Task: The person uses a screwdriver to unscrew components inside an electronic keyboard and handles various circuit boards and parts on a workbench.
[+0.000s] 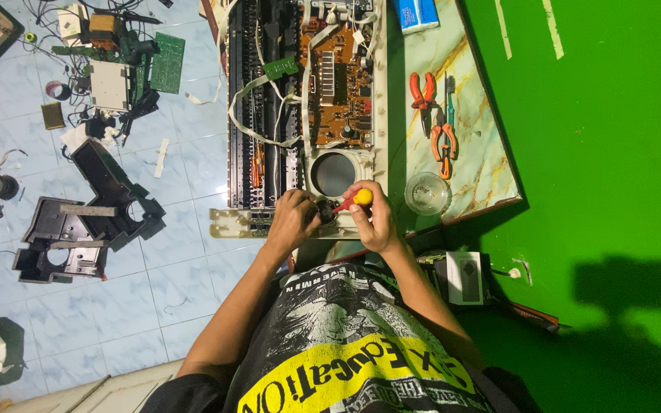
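Right hand [374,219] grips a yellow-handled screwdriver [352,201], shaft angled left and down toward the left hand [294,219], which is closed over a small part just below the round speaker opening [333,173].

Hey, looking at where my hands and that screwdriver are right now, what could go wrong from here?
The screwdriver in your right hand points toward your left hand, so a slip may jab its fingers. It could also gouge the exposed circuit board. The glass bowl sits near the table's edge, where your elbow might knock it off.
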